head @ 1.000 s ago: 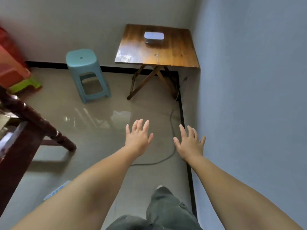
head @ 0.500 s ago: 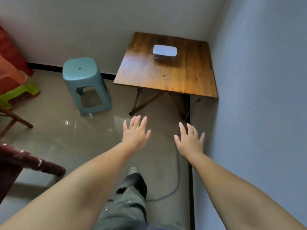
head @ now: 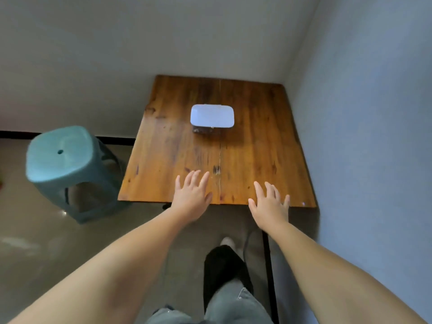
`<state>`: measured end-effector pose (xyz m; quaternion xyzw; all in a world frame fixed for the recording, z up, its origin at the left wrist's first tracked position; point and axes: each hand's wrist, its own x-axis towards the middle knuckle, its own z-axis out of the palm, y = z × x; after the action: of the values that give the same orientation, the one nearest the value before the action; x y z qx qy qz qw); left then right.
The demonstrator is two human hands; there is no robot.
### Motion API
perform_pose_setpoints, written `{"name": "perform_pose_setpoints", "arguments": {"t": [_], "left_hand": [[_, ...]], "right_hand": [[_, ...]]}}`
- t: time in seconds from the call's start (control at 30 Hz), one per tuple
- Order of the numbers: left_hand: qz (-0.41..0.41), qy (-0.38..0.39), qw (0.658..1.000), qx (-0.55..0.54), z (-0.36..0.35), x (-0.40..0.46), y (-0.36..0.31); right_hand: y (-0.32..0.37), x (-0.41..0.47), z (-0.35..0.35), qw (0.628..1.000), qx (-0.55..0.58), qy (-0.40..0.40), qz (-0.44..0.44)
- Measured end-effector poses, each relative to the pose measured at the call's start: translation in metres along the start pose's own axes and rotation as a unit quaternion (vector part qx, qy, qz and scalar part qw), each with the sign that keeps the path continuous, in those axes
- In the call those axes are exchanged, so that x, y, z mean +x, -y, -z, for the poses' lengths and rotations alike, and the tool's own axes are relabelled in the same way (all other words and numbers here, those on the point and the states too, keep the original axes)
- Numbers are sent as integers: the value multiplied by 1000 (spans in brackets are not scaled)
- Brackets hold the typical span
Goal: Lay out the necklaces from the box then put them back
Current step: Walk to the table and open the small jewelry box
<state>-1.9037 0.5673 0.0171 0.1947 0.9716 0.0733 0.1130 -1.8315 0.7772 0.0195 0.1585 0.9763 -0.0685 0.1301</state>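
A small box [head: 212, 116] with a white lid on stands shut near the middle of a wooden table [head: 168, 155] set in the room's corner. No necklace shows; the box's dark lower part hides what is inside. My left hand [head: 192, 198] is stretched forward with fingers spread, palm down, over the table's near edge. My right hand [head: 269, 206] is held the same way a little to the right, at the same edge. Both hands hold nothing and are well short of the box.
A teal plastic stool [head: 67, 169] stands on the tiled floor just left of the table. Walls close the table in at the back and on the right [head: 374, 136]. My leg and shoe [head: 228, 260] are on the floor below the table's front edge.
I have walked closer: the table and box have grown and moved down toward my hands, which now reach its near edge. The stool has shifted to my left. The dark wooden furniture at left has left view.
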Motion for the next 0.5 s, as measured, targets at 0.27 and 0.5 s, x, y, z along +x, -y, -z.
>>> {"name": "perform_pose_setpoints", "arguments": {"t": [0.27,0.5], "left_hand": [[110,-8,991,-75,12,137,31],[218,14,953,-211,17,232,76]], "right_hand": [[21,182,36,995,-18,49,88],[90,292,39,987,-24,27,159]]}}
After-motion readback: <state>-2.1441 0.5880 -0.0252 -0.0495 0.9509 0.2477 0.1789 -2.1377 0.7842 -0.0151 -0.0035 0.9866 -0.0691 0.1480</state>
